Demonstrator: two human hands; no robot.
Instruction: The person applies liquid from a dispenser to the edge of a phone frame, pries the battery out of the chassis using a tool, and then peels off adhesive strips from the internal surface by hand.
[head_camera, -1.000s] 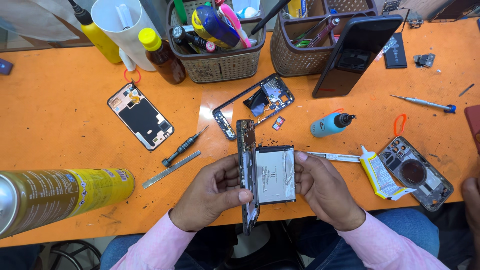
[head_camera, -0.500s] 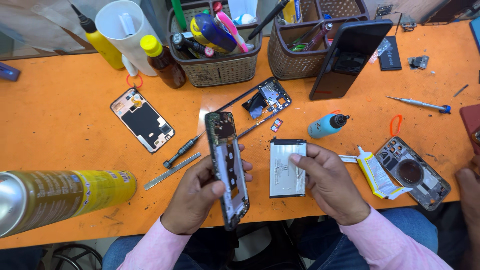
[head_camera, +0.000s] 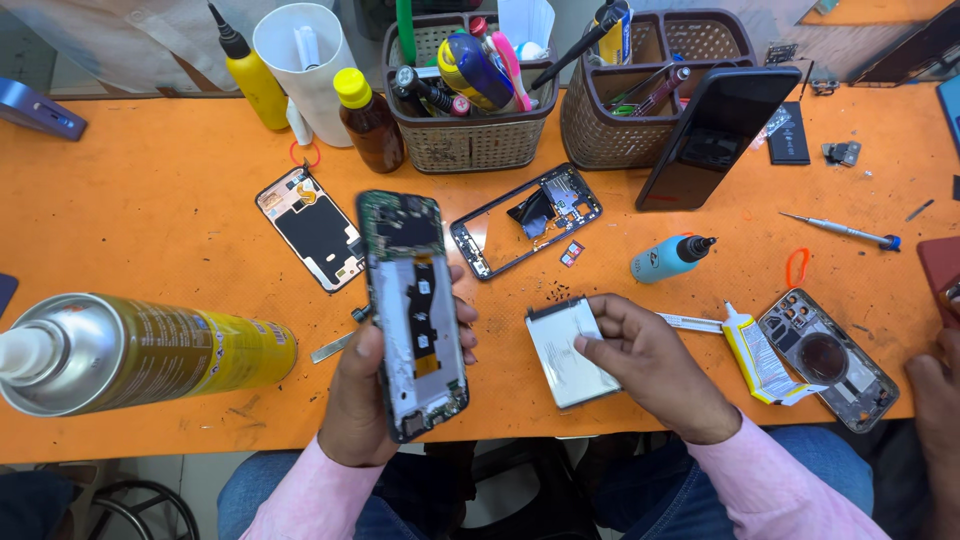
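Note:
My left hand (head_camera: 365, 395) grips an opened phone body (head_camera: 412, 310) and holds it upright above the orange table (head_camera: 150, 200), its circuit board and bare inner side facing me. My right hand (head_camera: 650, 370) presses a flat silver battery (head_camera: 568, 352) onto the table near the front edge, fingers resting on its right side. The battery lies apart from the phone body, to its right.
A yellow spray can (head_camera: 150, 350) lies at the front left. On the table lie a phone back cover (head_camera: 312, 228), an empty phone frame (head_camera: 525, 220), a blue bottle (head_camera: 668, 257), a glue tube (head_camera: 755, 355), another phone shell (head_camera: 825, 358), and two baskets of tools (head_camera: 470, 140). Another person's hand (head_camera: 935, 390) is at right.
The phone body and battery were held together on edge. My left hand has lifted the phone body away to the left and turned it flat-on; my right hand has laid the battery on the table.

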